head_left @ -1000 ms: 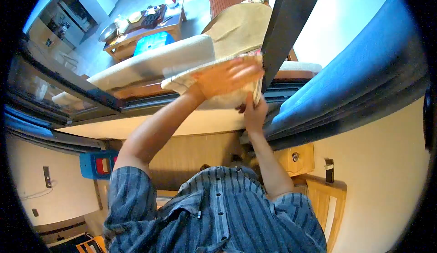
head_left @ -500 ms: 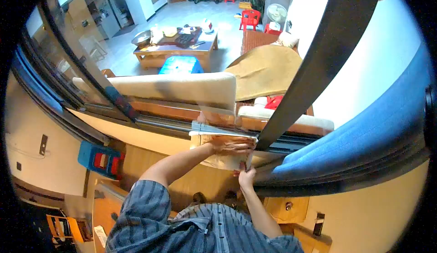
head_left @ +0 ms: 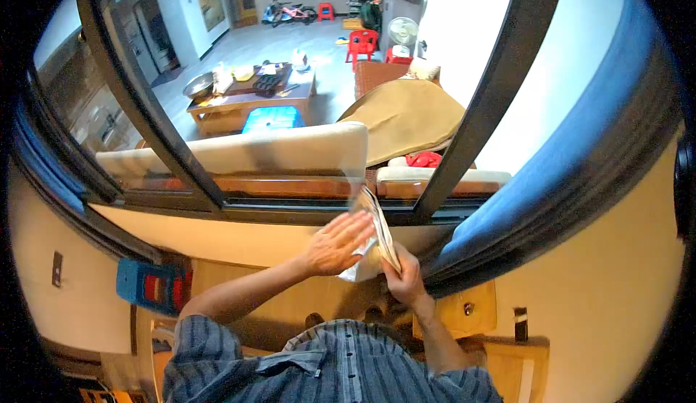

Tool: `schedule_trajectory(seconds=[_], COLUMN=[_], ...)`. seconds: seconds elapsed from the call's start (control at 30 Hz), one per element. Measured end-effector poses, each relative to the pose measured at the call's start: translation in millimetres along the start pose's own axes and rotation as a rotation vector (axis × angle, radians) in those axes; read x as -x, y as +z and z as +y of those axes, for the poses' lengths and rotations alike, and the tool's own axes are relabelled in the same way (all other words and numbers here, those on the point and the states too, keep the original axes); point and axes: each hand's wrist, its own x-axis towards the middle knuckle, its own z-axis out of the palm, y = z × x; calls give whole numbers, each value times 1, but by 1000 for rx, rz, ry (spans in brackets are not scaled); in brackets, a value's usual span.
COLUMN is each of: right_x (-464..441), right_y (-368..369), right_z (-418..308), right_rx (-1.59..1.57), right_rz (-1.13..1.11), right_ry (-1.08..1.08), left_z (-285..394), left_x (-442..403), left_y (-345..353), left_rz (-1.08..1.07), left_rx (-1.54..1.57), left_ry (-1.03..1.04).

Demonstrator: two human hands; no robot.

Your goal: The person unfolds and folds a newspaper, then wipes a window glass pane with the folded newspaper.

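Observation:
A thin, pale paper book [head_left: 385,235] stands nearly edge-on before the window frame, its pages slightly parted. Its lower right edge is gripped by my right hand [head_left: 406,276], with the fingers wrapped round it. My left hand [head_left: 339,243] lies to the left of the book with fingers stretched out, the tips beside or touching its left face. Motion slightly blurs those fingers. A whitish loose leaf or flap hangs below them. Any print on the pages is too blurred to read.
The dark window frame [head_left: 304,213] crosses just beyond my hands. A blue curtain [head_left: 536,178] hangs at the right. Stacked stools [head_left: 152,285] stand at lower left, and a wooden drawer [head_left: 464,309] at lower right. Through the glass show a sofa back [head_left: 283,146] and a low table [head_left: 225,117].
The book has turned from lying broad and level to nearly edge-on. My left hand has moved left and lower, off the broad page. My right hand keeps its grip. The view has shifted slightly.

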Motion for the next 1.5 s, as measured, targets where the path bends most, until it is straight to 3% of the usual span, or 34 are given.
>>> schedule_trajectory(seconds=[0.07, 0.13, 0.2, 0.23, 0.3, 0.4, 0.47, 0.6, 0.8, 0.97, 1.07, 1.37, 1.5], right_x=[-31, -61, -92, -108, -159, -238, -271, -280, -261, -226, -206, -155, -136], right_y=[-9, -10, -5, -8, -30, -49, -75, -75, -68, -57, -51, -22, -4], right_z=[-66, -103, -125, -159, -182, -217, -213, -204, -177, -150, -110, -31, -1], right_rx=[-95, 27, 107, -77, -227, -709, -619, -509, -349, -251, -273, -347, -402], right_rz=[-87, -46, 192, 284, 380, 476, 506, 539, 603, 590, 485, 424, 430], right_ry=[49, -180, -291, -170, -183, -530, -447, -348, -125, 73, 127, 313, 370], left_z=[-2, 7, 3, -6, -10, -25, -42, -59, -70, -68, -74, -70, -72], left_x=[5, 4, -19, -39, -89, -162, -204, -253, -265, -246, -227, -177, -158], left_y=[-41, -101, -162, -190, -260, -328, -343, -330, -298, -254, -198, -108, -78], left_rz=[201, 379, 454, 554, 627, 627, 633, 484, 424, 218, 332, 129, 71], left_rx=[3, -63, -163, -272, -438, -845, -881, -839, -999, -943, -839, -1021, -920], left_ry=[-24, -7, 76, 175, 187, 231, 303, 337, 370, 347, 314, 241, 248])
